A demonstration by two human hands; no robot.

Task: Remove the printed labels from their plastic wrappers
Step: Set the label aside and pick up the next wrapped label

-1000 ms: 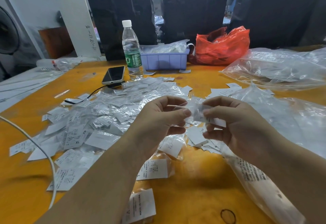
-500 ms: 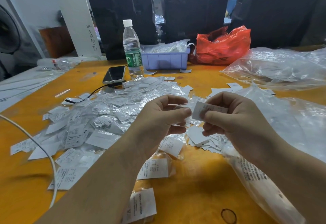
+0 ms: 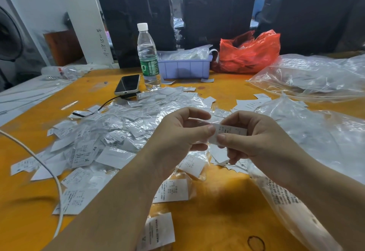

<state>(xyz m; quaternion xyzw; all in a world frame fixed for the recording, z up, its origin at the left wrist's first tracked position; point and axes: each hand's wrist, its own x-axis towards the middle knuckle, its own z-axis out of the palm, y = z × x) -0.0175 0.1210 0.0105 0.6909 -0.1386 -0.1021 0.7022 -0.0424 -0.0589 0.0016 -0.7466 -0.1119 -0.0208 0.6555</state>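
My right hand [image 3: 254, 144] pinches a white printed label [image 3: 231, 131] between thumb and fingers, above the middle of the table. My left hand [image 3: 181, 138] pinches a thin clear plastic wrapper [image 3: 199, 121] at the label's left end, fingertips almost touching the right thumb. Below and to the left spreads a heap of wrapped labels [image 3: 118, 132] in shiny plastic. A small stack of bare labels [image 3: 221, 155] lies just under my hands. More wrapped labels [image 3: 171, 190] lie near my left forearm.
On the orange table [image 3: 217, 211] stand a water bottle [image 3: 147, 57], a phone [image 3: 128, 83] on a cable, a purple bin [image 3: 185, 69] and a red bag [image 3: 250, 51]. Big clear plastic bags [image 3: 316, 132] cover the right side. A white cable [image 3: 49, 169] crosses the left.
The label has slid rightward out of the wrapper in my right hand and turned flat. My left hand keeps the wrapper and has hardly moved.
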